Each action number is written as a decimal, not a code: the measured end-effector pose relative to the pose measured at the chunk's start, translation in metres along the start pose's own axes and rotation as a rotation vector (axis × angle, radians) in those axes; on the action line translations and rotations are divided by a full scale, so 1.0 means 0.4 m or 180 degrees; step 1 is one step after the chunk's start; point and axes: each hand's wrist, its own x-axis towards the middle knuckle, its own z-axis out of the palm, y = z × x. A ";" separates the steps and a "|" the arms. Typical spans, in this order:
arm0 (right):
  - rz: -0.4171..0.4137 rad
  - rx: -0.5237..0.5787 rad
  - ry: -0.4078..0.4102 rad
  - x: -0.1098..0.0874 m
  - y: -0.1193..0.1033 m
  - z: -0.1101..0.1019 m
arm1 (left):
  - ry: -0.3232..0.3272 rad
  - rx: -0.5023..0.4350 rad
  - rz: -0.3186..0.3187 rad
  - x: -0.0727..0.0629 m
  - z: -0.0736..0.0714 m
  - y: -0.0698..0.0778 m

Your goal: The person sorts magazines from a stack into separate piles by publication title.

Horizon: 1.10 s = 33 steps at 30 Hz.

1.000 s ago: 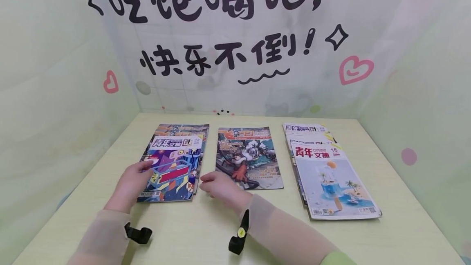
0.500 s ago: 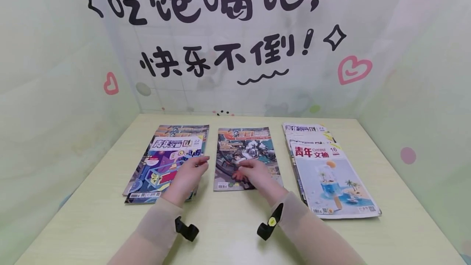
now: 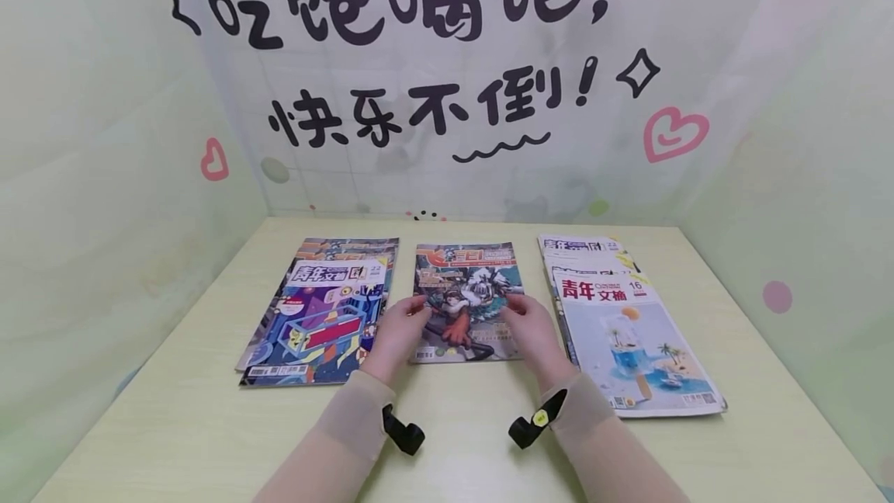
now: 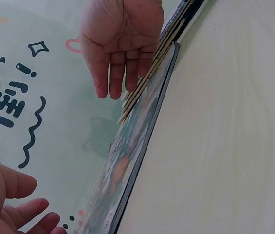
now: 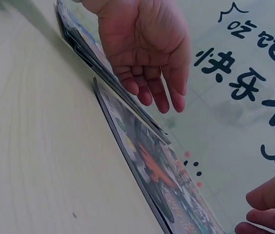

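A comic-style magazine [image 3: 466, 282] with a red-orange title lies face up at the middle of the table. My left hand [image 3: 396, 336] is over its left edge and my right hand [image 3: 536, 336] over its right edge. Both hands are apart from the cover, fingers relaxed and holding nothing. From the left wrist, the right hand [image 4: 122, 48] shows palm inward above the magazine [image 4: 127, 165], with part of the left hand [image 4: 10, 200] at lower left. The right wrist view has the left hand [image 5: 144, 48] likewise raised, and the right hand [image 5: 268, 209] partly cut off.
On the left lies an overlapping stack of magazines [image 3: 324, 332], a purple-blue cover on top. To the right is another stack [image 3: 635, 355], topped by a white issue with an ice-pop picture. Behind the pale wooden table [image 3: 461, 441] hangs a printed cloth [image 3: 391, 185].
My left hand has moved right from the left stack to the middle magazine's left side. My right hand has moved right, across that magazine to its right side. The magazines stay about where they were.
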 end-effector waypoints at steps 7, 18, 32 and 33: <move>-0.0055 -0.0210 0.0171 -0.004 0.026 -0.016 | 0.0109 0.0185 0.0132 0.002 0.013 -0.016; 0.0105 -0.0466 0.0287 -0.008 0.045 -0.012 | 0.0304 0.0879 0.0329 -0.014 0.034 -0.045; 0.0100 -0.0667 0.0311 -0.013 0.055 -0.006 | 0.0337 0.0993 0.0238 -0.017 0.045 -0.057; 0.0099 -0.0659 0.0305 -0.013 0.056 -0.006 | 0.0331 0.0977 0.0259 -0.016 0.045 -0.058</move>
